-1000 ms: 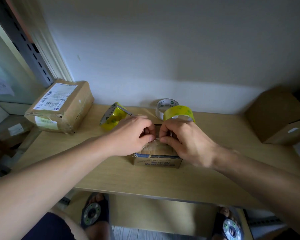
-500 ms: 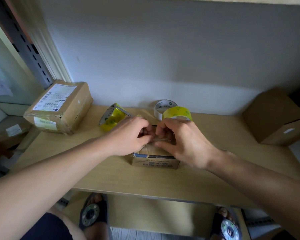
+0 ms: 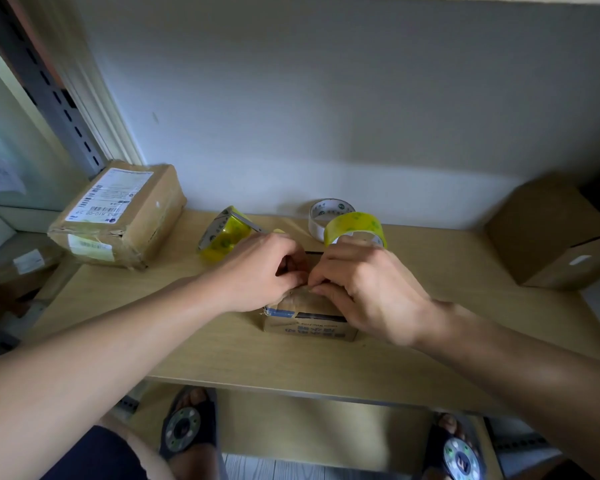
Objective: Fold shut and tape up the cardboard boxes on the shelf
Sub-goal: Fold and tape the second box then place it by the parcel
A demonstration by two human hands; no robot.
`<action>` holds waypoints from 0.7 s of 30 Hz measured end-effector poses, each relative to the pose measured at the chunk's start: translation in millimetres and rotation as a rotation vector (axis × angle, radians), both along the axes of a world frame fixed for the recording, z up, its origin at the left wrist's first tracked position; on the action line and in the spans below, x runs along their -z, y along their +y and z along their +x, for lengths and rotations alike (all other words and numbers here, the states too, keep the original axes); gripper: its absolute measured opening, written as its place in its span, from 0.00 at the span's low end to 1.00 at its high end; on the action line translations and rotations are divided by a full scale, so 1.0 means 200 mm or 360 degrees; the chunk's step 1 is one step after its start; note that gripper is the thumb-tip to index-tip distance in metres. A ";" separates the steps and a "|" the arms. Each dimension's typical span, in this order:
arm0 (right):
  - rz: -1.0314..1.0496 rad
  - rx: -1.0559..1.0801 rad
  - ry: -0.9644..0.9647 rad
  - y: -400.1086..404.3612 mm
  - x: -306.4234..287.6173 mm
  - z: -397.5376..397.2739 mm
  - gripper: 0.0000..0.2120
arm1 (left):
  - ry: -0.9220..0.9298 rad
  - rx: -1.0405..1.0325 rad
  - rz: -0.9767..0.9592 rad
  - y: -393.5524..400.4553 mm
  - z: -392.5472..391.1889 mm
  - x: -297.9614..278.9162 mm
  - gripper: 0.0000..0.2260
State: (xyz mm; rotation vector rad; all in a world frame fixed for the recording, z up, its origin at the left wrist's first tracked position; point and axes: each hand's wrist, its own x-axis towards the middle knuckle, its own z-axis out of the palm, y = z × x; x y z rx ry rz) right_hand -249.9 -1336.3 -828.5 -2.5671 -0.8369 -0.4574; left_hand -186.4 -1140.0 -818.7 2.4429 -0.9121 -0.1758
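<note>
Since earlier frame: both hands stay bunched over the small box; the fingertips have drawn closer together at the middle of its top, and the box has barely shifted on the shelf
Left hand (image 3: 264, 270): fingers curled down onto the left half of the small box's top, pinching at the centre, probably holding a flap or a tape end flat
Right hand (image 3: 364, 289): fingers curled and pressing at the same central spot from the right, thumb low on the near edge; what exactly it pinches is hidden by the fingers
Small box (image 3: 309, 322): sits in the middle of the shelf (image 3: 326, 362), near its front edge, top mostly covered by the hands; blue strip and print show on the near face
Tape rolls: yellow roll (image 3: 355, 228) and white roll (image 3: 329, 213) stand just behind the right hand, another yellow roll (image 3: 224, 233) leans behind the left, likely all kept within reach
Other boxes: labelled parcel (image 3: 118, 216) at the left rear, plain carton (image 3: 555, 233) at the right, both well apart from the hands
Step in hand: seems to be closing or sealing the top seam
</note>
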 end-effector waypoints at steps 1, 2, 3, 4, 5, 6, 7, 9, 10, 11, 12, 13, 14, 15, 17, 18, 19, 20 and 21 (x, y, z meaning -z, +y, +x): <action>-0.0012 -0.0017 -0.0041 0.00 0.00 0.00 0.06 | -0.0003 0.0014 0.0007 0.00 0.00 0.00 0.16; -0.0017 -0.0034 -0.0068 -0.01 0.00 -0.01 0.05 | -0.0006 0.0027 0.0011 0.00 0.00 0.00 0.15; -0.0014 -0.0050 -0.0085 -0.01 0.00 -0.01 0.05 | -0.0011 0.0038 0.0009 0.00 0.00 0.00 0.15; -0.0002 -0.0059 -0.0098 -0.01 0.00 -0.02 0.04 | -0.0018 0.0044 0.0006 0.00 0.00 0.01 0.16; 0.0014 -0.0065 -0.0106 -0.01 0.00 -0.02 0.03 | -0.0029 0.0042 0.0006 0.00 0.00 0.01 0.16; 0.0033 -0.0068 -0.0112 -0.01 0.00 -0.02 0.03 | -0.0040 0.0039 0.0006 0.00 0.00 0.02 0.17; 0.0061 -0.0064 -0.0116 -0.01 0.01 -0.02 0.03 | -0.0056 0.0045 0.0006 0.01 0.01 0.02 0.17; 0.0126 -0.0043 -0.0098 -0.01 0.01 -0.03 0.02 | -0.0080 0.0046 0.0005 0.01 0.01 0.03 0.17; 0.0155 -0.0040 -0.0087 -0.01 0.00 -0.03 0.02 | -0.0080 0.0040 0.0010 0.01 0.01 0.03 0.17; 0.0177 -0.0051 -0.0081 -0.01 0.00 -0.04 0.02 | -0.0078 0.0039 0.0013 0.02 0.01 0.03 0.17; 0.0206 -0.0079 -0.0077 -0.01 -0.01 -0.05 0.02 | -0.0080 0.0039 0.0014 0.02 0.01 0.04 0.16; 0.0247 -0.0111 -0.0067 -0.01 -0.03 -0.07 0.02 | -0.0080 0.0044 0.0006 0.02 0.01 0.04 0.15; 0.0302 -0.0123 -0.0051 0.00 -0.05 -0.08 0.02 | -0.0082 0.0053 -0.0007 0.01 0.01 0.04 0.12; 0.0361 -0.0105 -0.0027 -0.01 -0.07 -0.08 0.02 | -0.0082 0.0068 -0.0021 0.01 0.02 0.04 0.10; 0.0470 -0.0015 0.0057 -0.02 -0.09 -0.07 0.02 | -0.0110 0.0070 -0.0033 0.02 0.02 0.05 0.11; 0.0504 0.0038 0.0101 -0.03 -0.10 -0.05 0.02 | -0.0133 0.0076 -0.0022 0.02 0.02 0.06 0.12; 0.0527 0.0079 0.0144 -0.04 -0.10 -0.04 0.02 | -0.0162 0.0101 -0.0036 0.03 0.02 0.07 0.10; 0.0543 0.0108 0.0188 -0.06 -0.10 -0.04 0.03 | -0.0180 0.0125 -0.0058 0.03 0.01 0.07 0.07; 0.0563 0.0129 0.0242 -0.07 -0.10 -0.04 0.03 | -0.0189 0.0160 -0.0079 0.04 0.01 0.08 0.04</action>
